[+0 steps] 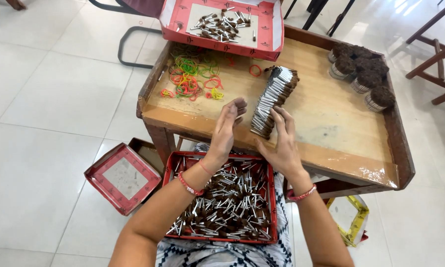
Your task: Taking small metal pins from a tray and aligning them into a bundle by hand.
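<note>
On the wooden desk (pixel 331 123) in the middle of the frame, a long row of small sticks (pixel 274 101) lies gathered, with finished round bundles (pixel 361 74) at upper right. The red tray (pixel 269 198) at the bottom holds many loose ones — by my judgement, much remains. The left hand (pixel 227 128) and right hand (pixel 282 143), both open with fingers straight, flank the row's near end — the right touching it.

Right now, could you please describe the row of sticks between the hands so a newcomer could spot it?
On the wooden tray table, look near its front edge. The row of sticks lies there in one slanted, neatly packed line between both hands, unlike the round tied bundles at the far right corner.
</note>
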